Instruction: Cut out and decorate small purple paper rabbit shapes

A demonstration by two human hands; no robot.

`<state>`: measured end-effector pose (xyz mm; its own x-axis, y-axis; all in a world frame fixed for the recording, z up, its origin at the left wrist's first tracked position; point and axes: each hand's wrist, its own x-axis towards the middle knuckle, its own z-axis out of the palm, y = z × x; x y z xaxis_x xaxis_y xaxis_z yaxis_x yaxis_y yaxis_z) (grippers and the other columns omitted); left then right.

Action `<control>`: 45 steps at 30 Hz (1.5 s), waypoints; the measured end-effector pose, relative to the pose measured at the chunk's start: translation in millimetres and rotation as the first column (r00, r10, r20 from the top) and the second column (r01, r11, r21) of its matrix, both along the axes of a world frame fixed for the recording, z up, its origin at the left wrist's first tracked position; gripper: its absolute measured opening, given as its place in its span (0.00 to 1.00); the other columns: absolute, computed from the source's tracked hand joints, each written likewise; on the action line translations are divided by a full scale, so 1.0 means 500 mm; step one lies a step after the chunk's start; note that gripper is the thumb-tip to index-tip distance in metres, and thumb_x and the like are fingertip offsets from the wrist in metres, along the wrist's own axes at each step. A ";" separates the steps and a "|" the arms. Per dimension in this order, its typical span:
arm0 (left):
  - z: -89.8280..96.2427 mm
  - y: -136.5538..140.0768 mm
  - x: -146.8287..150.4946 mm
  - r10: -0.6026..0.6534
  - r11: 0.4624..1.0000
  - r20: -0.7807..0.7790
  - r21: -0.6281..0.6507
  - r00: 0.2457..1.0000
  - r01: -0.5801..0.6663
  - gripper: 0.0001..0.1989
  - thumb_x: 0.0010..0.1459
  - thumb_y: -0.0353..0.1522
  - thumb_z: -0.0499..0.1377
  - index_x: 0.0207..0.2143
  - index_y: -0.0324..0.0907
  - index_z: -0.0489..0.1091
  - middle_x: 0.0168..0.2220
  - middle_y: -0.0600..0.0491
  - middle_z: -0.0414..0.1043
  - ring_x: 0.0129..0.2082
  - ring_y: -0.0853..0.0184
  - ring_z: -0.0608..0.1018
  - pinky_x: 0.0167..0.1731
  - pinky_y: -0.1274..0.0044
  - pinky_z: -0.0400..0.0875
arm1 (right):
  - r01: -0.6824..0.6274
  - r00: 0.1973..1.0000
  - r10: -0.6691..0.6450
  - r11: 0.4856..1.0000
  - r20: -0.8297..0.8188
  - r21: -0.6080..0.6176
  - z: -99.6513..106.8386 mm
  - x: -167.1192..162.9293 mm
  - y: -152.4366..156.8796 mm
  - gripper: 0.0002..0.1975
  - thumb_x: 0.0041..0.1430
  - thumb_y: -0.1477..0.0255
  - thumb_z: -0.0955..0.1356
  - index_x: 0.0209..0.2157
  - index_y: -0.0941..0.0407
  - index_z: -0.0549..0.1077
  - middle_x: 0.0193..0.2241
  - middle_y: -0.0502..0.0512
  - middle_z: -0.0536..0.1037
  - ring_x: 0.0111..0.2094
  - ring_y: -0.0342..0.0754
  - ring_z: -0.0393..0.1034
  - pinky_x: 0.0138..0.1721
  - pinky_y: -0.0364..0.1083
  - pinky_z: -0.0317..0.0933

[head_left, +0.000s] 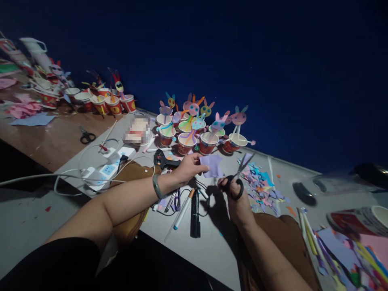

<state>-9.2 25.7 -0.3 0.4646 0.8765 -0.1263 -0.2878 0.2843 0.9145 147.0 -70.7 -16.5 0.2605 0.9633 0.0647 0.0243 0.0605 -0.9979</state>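
Observation:
Between its thumb and fingers, my left hand (188, 166) pinches a piece of purple paper (212, 166) above the table. My right hand (238, 198) has its fingers in the black handles of a pair of scissors (241, 169). Their blades are parted and point up and away, to the right of the paper. A small purple scrap (247, 157) shows by the blade tips. Below my hands lie a white marker with an orange end (184, 209) and a black marker (195, 214). A black glue gun (165, 160) rests just behind my left hand.
Paper cups with rabbit-like paper figures (209, 141) stand along the back. Colourful paper scraps (260, 182) are heaped right of the scissors. A power strip (109, 169) with cables lies left. More cups (113, 104) and other scissors (87, 136) are on the brown table; pipe cleaners (312, 234) lie at right.

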 end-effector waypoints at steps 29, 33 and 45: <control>0.015 -0.014 -0.009 -0.335 0.942 0.174 0.038 0.926 0.333 0.10 0.37 0.29 0.57 0.27 0.37 0.72 0.25 0.51 0.71 0.27 0.70 0.73 0.28 0.79 0.66 | -0.739 0.627 0.633 0.668 -0.454 -0.088 0.038 0.015 -0.027 0.37 0.43 0.30 0.56 0.20 0.52 0.62 0.21 0.52 0.65 0.20 0.45 0.55 0.27 0.49 0.49; 0.013 -0.018 -0.008 -0.354 0.935 0.178 0.055 0.918 0.350 0.11 0.39 0.29 0.57 0.28 0.36 0.74 0.30 0.49 0.73 0.30 0.68 0.74 0.28 0.79 0.68 | -0.718 0.640 0.635 0.695 -0.433 -0.042 0.040 0.017 -0.028 0.36 0.44 0.31 0.55 0.19 0.52 0.61 0.19 0.52 0.64 0.20 0.46 0.54 0.26 0.49 0.49; 0.000 -0.019 0.004 -0.422 0.903 0.086 -0.042 0.902 0.427 0.20 0.38 0.30 0.57 0.37 0.36 0.76 0.32 0.50 0.75 0.32 0.70 0.74 0.29 0.80 0.65 | -0.043 0.970 0.062 0.995 -0.235 0.085 0.027 0.024 0.003 0.12 0.46 0.65 0.75 0.24 0.53 0.70 0.40 0.54 0.76 0.28 0.45 0.67 0.33 0.49 0.62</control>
<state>-7.2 16.2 -0.5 0.8009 0.5861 -0.1222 -0.1935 0.4466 0.8735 159.0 -69.1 -3.0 0.2271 0.9702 0.0838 -0.2175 0.1345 -0.9668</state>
